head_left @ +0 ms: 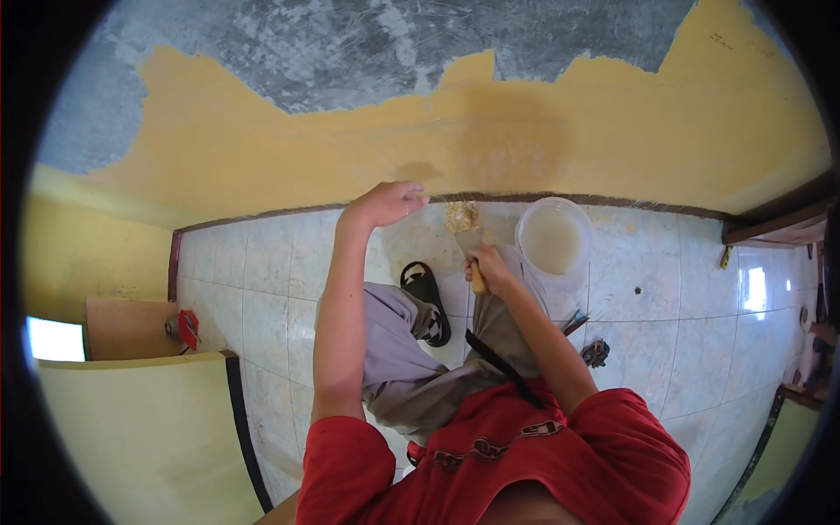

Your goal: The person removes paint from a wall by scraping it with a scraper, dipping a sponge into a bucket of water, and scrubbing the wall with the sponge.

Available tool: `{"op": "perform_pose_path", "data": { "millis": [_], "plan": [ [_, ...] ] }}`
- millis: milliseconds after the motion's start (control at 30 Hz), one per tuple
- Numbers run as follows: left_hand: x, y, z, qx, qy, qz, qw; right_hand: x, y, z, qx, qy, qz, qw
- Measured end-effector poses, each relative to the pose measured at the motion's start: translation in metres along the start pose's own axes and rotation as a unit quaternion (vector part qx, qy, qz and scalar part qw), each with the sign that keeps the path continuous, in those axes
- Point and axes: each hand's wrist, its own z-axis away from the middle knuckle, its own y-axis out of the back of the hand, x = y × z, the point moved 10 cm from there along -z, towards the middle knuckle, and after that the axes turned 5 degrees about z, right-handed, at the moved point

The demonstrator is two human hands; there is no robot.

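My right hand (492, 269) is wrapped round the wooden handle of a scraper (472, 245), whose flat metal blade points toward the wall. Crumbly pale debris (460, 214) lies at the blade's tip, by the foot of the wall. My left hand (391, 204) is raised near the yellow wall (350, 149), its fingers pointing right and partly curled, with nothing seen in them. A round, whitish tub (554, 236) of cloudy liquid stands on the tiles just right of my right hand.
Bare grey patches (350, 52) show high on the wall. On the tiled floor (639, 350) lie a dark crumpled thing (596, 353) and a small tool (575, 322). A red object (188, 328) is at the left, beyond a pale partition (149, 429). Wooden furniture (779, 229) stands right.
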Motion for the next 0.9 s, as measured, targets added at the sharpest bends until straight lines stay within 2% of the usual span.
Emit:
{"op": "perform_pose_path", "data": {
  "millis": [33, 67, 100, 233, 300, 400, 467, 567, 633, 667, 733, 900],
  "plan": [
    [0.009, 0.004, 0.004, 0.016, -0.028, 0.028, 0.999, 0.004, 0.000, -0.002, -0.002, -0.001, 0.000, 1.000],
    [0.017, 0.008, 0.008, 0.033, -0.056, 0.058, 0.996, -0.001, -0.002, -0.003, 0.011, 0.026, 0.058, 0.998],
    [0.017, 0.006, 0.010, 0.032, -0.054, 0.059, 0.996, -0.004, -0.004, -0.002, 0.023, 0.051, 0.116, 0.992],
    [0.010, -0.002, 0.009, 0.016, -0.036, 0.033, 0.999, -0.018, -0.006, -0.009, 0.065, 0.088, 0.186, 0.977],
    [0.008, -0.003, 0.006, 0.006, -0.018, 0.013, 1.000, -0.064, 0.005, -0.010, 0.204, 0.268, 0.294, 0.894],
    [0.008, 0.002, 0.004, 0.022, -0.006, -0.008, 1.000, -0.133, -0.014, 0.019, 0.212, 0.278, 0.274, 0.896],
    [0.015, 0.005, 0.003, 0.026, -0.016, -0.001, 1.000, -0.173, -0.034, 0.029, 0.161, 0.278, 0.263, 0.910],
    [0.023, 0.002, 0.002, 0.018, -0.029, -0.005, 0.999, -0.227, -0.061, 0.053, 0.159, 0.301, 0.199, 0.919],
    [0.022, 0.000, -0.001, 0.009, -0.033, -0.006, 0.999, -0.268, -0.079, 0.071, 0.167, 0.395, 0.274, 0.861],
    [0.024, 0.000, 0.001, 0.009, -0.032, -0.011, 0.999, -0.278, -0.082, 0.071, 0.170, 0.393, 0.276, 0.860],
    [0.026, -0.002, -0.001, 0.006, -0.033, -0.013, 0.999, -0.308, -0.092, 0.089, 0.227, 0.480, 0.338, 0.777],
    [0.026, 0.000, -0.006, -0.007, -0.029, -0.040, 0.999, -0.329, -0.106, 0.093, 0.248, 0.496, 0.375, 0.743]
  ]
}}
